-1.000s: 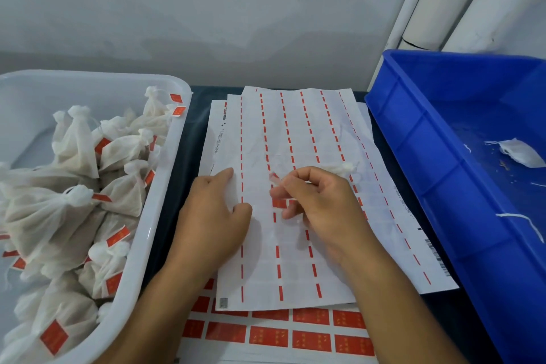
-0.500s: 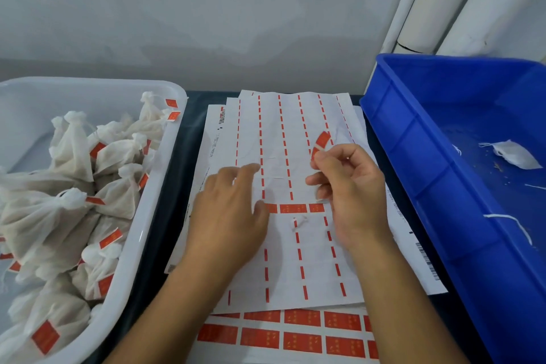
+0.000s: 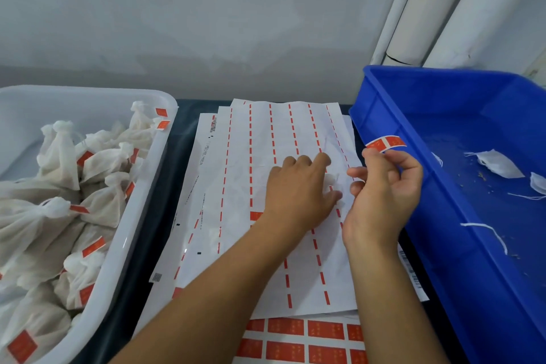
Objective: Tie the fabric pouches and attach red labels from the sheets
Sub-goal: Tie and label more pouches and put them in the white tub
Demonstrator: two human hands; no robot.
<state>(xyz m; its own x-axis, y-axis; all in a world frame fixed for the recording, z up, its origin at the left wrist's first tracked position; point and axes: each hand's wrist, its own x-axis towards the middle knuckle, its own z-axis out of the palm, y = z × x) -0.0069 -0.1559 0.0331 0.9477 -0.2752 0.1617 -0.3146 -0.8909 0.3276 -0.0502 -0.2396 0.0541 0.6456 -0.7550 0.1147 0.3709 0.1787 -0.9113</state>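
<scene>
My right hand point(image 3: 384, 186) pinches a peeled label point(image 3: 385, 142), left hand point(image 3: 298, 186) flat on the sheet point(image 3: 236, 174); curling adhesive could self-stick.

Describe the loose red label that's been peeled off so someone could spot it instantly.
Find the blue bin on the right. At its near-left rim, the right hand pinches a curled red label in the air. Unlike the flat labels on the bottom sheet, it is lifted and bent.

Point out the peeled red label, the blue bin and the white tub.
red label point(image 3: 386, 143), head view, middle of the strip
blue bin point(image 3: 381, 139), head view, near left wall
white tub point(image 3: 139, 216), head view, right rim
</scene>
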